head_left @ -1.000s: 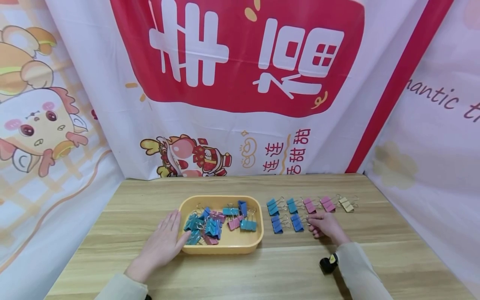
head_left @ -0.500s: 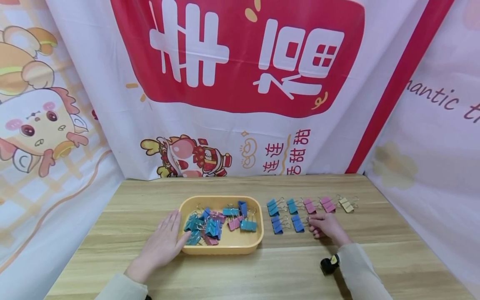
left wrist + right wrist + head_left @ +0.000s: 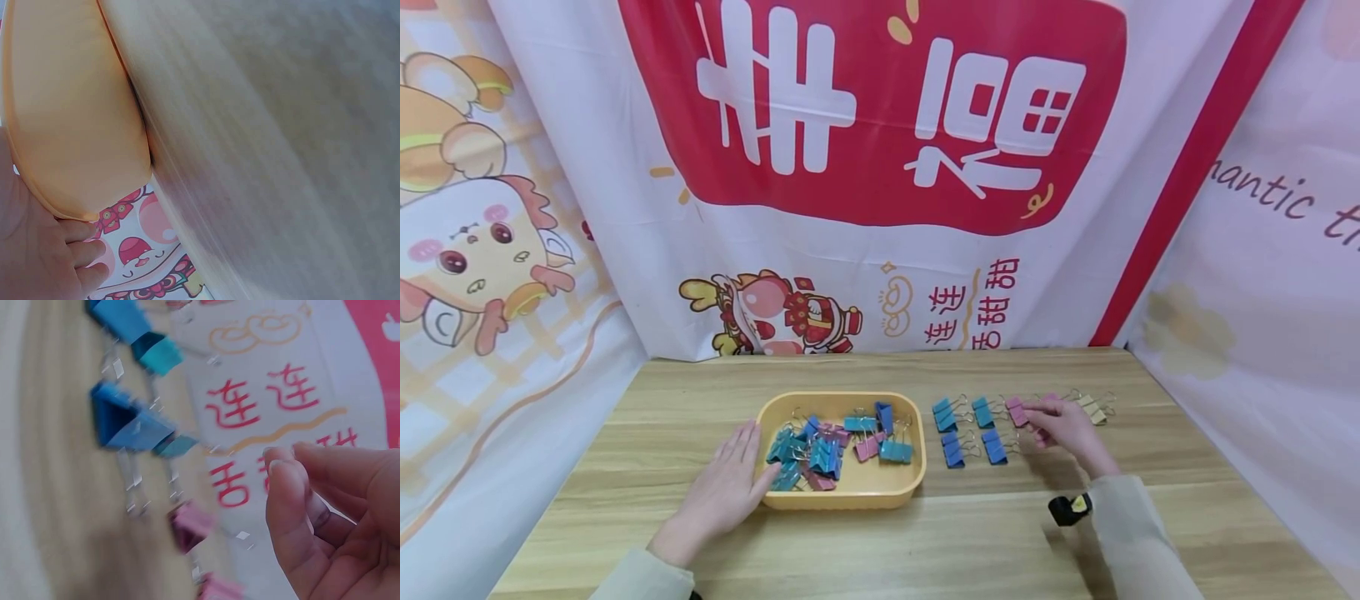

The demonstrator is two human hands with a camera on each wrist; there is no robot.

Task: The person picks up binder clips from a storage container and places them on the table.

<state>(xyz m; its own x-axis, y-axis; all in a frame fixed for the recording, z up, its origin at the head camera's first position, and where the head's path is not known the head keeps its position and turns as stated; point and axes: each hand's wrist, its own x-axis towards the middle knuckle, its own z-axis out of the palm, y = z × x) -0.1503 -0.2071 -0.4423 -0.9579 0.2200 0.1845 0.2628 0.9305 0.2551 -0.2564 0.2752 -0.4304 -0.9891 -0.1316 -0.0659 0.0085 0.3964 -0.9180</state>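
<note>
My left hand (image 3: pixel 726 479) rests against the left end of the yellow tray (image 3: pixel 842 501), its fingers fairly straight along the wall. Inside the tray lies a jumble of blue, teal and pink binder clips (image 3: pixel 826 457). My right hand (image 3: pixel 1066 429) is raised over the table, hiding part of a pink binder clip (image 3: pixel 1052 397). In the right wrist view its thumb and forefinger nearly meet, fingers loosely bent, with nothing held. Left of it stand two blue binder clips (image 3: pixel 995 447). Behind them a row holds teal binder clips (image 3: pixel 984 412), pink ones (image 3: pixel 1017 412) and a yellow one (image 3: pixel 1092 409).
The wooden table (image 3: pixel 955 542) extends in front of the tray and clips. Printed cloth (image 3: pixel 880 275) hangs along its back and both sides. A black wrist device (image 3: pixel 1069 509) sits under the right sleeve.
My right hand has let go of the right-hand blue binder clip's handle. It has lifted and moved back and slightly right, while the clip stays in place. My left hand has not moved.
</note>
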